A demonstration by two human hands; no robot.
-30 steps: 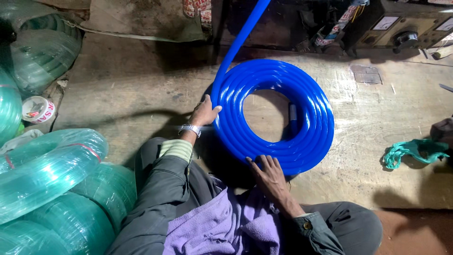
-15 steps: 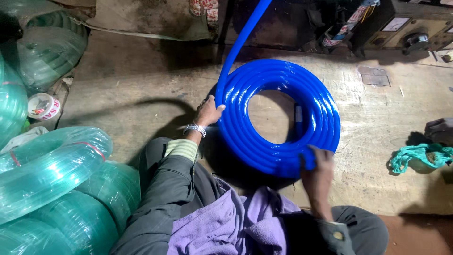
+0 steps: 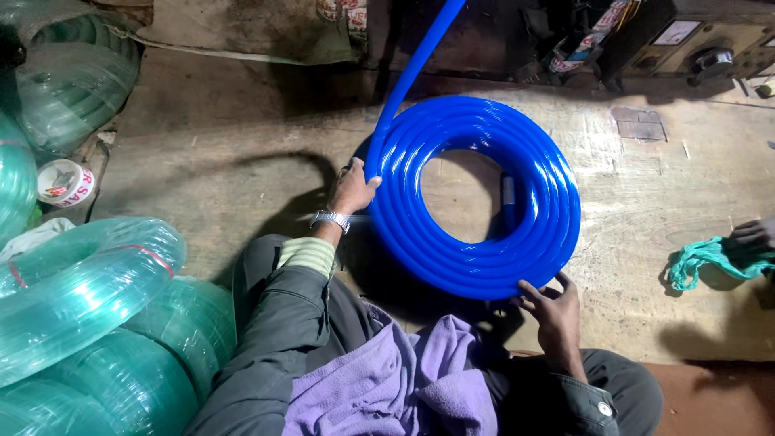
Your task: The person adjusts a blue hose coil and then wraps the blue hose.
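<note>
Blue hose coil: it is lying flat on the concrete floor in front of the seated person, its loops stacked into one thick ring; a free length is running up and away toward the top of the view.
Left hand: it is pressing against the coil's outer left edge, where the free length is joining the ring, with fingers curled on the hose, seemingly to guide that length onto the loops.
Right hand: it is resting at the coil's near lower edge, with fingers spread and touching the hose rather than clenched round it, likely steadying the ring so the loops stay together.
Wristwatch: it is sitting on the left wrist.
Purple cloth: it is lying across the person's lap.
Green hose coils: they are lying piled at the left, well apart from the blue one.
Tape roll: it is lying on the floor at the far left.
Teal rag: it is lying on the floor at the right edge, with another person's hand touching it.
</note>
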